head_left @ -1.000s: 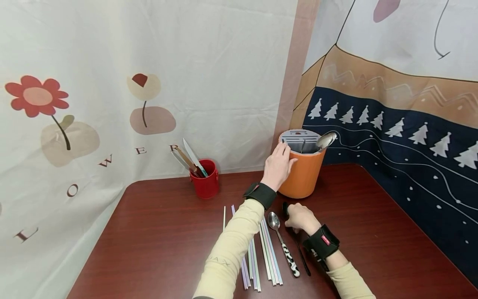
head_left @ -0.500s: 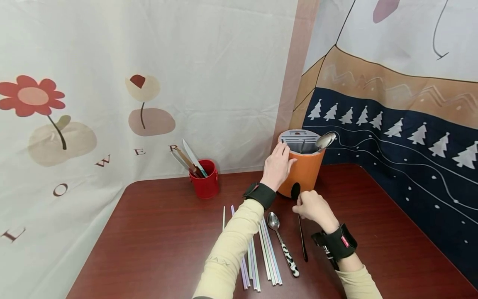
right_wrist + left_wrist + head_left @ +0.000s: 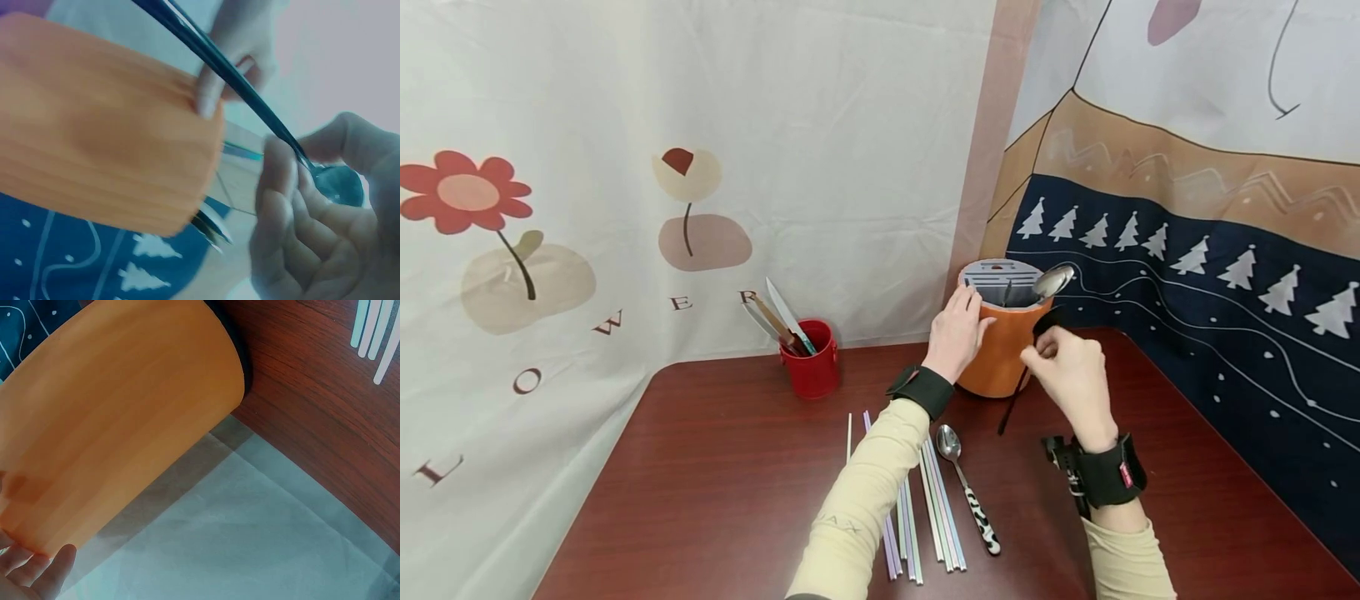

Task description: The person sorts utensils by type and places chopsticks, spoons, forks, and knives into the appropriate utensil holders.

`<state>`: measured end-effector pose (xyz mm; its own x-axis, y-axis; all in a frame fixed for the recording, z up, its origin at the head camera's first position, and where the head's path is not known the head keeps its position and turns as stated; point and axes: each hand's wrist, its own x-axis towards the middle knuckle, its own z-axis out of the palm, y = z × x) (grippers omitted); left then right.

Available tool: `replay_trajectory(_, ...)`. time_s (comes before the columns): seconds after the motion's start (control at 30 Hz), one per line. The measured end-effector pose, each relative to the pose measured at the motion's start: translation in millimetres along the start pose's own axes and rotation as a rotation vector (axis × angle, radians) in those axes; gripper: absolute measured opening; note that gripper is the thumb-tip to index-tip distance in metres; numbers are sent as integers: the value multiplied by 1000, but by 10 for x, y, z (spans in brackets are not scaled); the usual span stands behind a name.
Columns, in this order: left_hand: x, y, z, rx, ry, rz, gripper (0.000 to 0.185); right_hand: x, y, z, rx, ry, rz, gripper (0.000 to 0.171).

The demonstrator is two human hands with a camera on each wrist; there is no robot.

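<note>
My right hand (image 3: 1071,379) pinches a black spoon (image 3: 234,76) near its bowl, between thumb and fingers. The spoon is raised off the table at the front right of an orange utensil holder (image 3: 1000,354), bowl up and handle slanting down to the left. My left hand (image 3: 953,335) rests on the holder's left side at the rim, its fingers fairly straight against the wall. A grey slotted insert (image 3: 996,273) fills part of the holder's top, and silver spoons (image 3: 1055,282) lean out at its right.
On the table (image 3: 737,475) lie a spoon with a black-and-white patterned handle (image 3: 979,510) and several pastel chopsticks (image 3: 942,517), partly under the left forearm. A red bucket (image 3: 815,371) with knives (image 3: 790,315) stands at the back left. Printed cloth hangs behind.
My right hand has lifted the black spoon from the table and carried it up and right, beside the holder. The left hand has stayed at the rim.
</note>
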<state>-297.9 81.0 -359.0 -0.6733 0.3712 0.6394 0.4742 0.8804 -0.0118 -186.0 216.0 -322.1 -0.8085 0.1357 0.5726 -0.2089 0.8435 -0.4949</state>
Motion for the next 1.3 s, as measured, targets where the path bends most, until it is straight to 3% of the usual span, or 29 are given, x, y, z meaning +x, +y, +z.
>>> replay_trajectory(0.1,2,1,-4,-3,-5,-2,45,81,-44,-68,37,183,-2,10)
replay_trajectory(0.23,0,-1,-2,-1,3,-1,45,191,-99,-153,154,366,10,12)
replay_trajectory(0.43,-6,-9,-3,-7,17,3,45,301,-147,-214,300,588,11,16)
replay_trajectory(0.7,-1,-4,-20,-11,-4,-5,45,443,-137,-209,452,824,92,19)
replay_trajectory(0.93,7,-7,-25,-14,-30,-11,46,519,-56,-122,462,851,106,14)
replay_trajectory(1.3,-4,-8,-28,-22,-31,-8,47,554,57,87,358,736,96,21)
